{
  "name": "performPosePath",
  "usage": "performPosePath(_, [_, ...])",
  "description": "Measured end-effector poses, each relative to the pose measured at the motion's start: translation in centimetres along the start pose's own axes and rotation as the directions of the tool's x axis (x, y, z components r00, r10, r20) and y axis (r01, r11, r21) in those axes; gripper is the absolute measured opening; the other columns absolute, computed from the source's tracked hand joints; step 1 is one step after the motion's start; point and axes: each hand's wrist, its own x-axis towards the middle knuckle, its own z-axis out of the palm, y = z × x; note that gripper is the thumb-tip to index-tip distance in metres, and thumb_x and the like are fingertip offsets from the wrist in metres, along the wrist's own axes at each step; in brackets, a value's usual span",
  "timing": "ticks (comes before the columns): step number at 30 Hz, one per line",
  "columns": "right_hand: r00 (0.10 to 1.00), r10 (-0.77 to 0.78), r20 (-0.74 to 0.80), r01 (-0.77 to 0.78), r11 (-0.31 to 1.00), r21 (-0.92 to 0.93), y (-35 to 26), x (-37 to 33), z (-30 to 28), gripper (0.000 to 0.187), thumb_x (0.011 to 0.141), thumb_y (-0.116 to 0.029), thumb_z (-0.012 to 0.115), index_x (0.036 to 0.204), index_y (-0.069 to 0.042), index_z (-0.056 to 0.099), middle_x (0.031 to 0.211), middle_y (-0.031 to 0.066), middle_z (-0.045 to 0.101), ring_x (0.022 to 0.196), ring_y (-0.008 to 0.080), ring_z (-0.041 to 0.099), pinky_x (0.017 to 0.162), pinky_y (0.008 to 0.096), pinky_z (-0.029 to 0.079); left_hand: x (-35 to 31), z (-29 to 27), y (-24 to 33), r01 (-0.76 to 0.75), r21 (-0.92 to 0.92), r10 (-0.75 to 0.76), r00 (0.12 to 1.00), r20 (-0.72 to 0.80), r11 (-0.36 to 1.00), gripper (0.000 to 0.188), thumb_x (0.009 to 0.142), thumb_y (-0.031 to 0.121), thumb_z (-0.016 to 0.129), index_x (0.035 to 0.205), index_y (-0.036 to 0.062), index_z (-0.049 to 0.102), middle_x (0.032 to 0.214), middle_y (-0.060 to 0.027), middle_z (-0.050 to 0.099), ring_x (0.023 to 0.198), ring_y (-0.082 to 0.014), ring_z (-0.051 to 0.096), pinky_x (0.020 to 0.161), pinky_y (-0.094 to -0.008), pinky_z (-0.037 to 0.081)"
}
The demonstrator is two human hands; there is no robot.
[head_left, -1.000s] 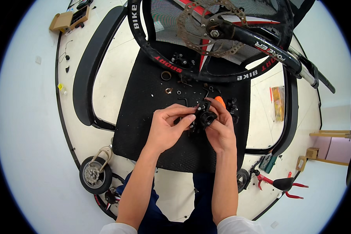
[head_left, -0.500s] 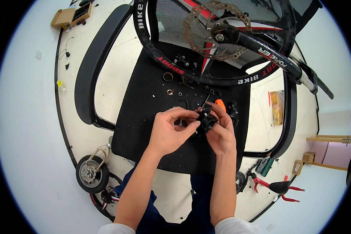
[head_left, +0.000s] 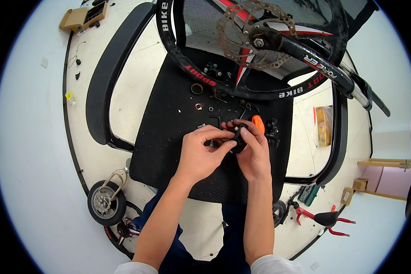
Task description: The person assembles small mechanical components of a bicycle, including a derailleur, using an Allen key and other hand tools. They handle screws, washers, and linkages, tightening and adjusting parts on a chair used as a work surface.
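Note:
A small black metal part [head_left: 238, 143], which looks like a disc brake caliper, is held above the chair seat [head_left: 164, 155]. My right hand [head_left: 255, 153] grips it, thumb on top and fingers curled behind. With thumb and index finger, my left hand [head_left: 200, 153] pinches its left side; the fingers hide much of the part. Just past my hands lies a black hex key [head_left: 216, 119], with another hex key [head_left: 242, 110] farther right. An orange object [head_left: 258, 124] rests beside my right fingers, next to several black metal parts [head_left: 272, 133].
A bicycle wheel [head_left: 187, 68] with a brake disc [head_left: 223, 39] and fork [head_left: 322, 68] leans across the seat's far side. A metal ring [head_left: 197, 88] and small hardware lie before it. Armrests [head_left: 100, 77] flank the seat. A small wheel [head_left: 106, 203] stands on the floor at left.
My right hand has shifted slightly left and turned the black part, its thumb now over the top. The round opening that faced me is now covered. My left hand keeps its pinch.

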Motion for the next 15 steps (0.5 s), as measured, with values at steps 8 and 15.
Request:
performPosePath(8, [0.993, -0.029, -0.117, 0.034, 0.999, 0.043, 0.5, 0.2, 0.3, 0.019, 0.098, -0.008, 0.057, 0.112, 0.005, 0.06, 0.107, 0.0154, 0.065, 0.106, 0.0297, 0.067, 0.094, 0.0385, 0.055, -0.1, 0.5, -0.9, -0.081, 0.062, 0.081, 0.997, -0.003, 0.995, 0.022, 0.085, 0.004, 0.075, 0.106, 0.0003, 0.075, 0.099, -0.0097, 0.07, 0.079, -0.0133, 0.07, 0.065, -0.0228, 0.057])
performPosePath(15, [0.967, -0.047, -0.25, 0.089, 0.983, 0.162, -0.3, 0.6, -0.2, 0.025, 0.1, -0.015, 0.057, 0.111, 0.007, 0.058, 0.1, 0.014, 0.062, 0.106, 0.0304, 0.066, 0.097, 0.0416, 0.056, 0.4, 0.1, -0.3, 0.199, -0.052, -0.194, 0.977, 0.09, 0.979, 0.03, 0.089, 0.002, 0.071, 0.118, -0.0064, 0.067, 0.097, -0.0123, 0.072, 0.087, -0.0133, 0.069, 0.076, -0.0251, 0.058])
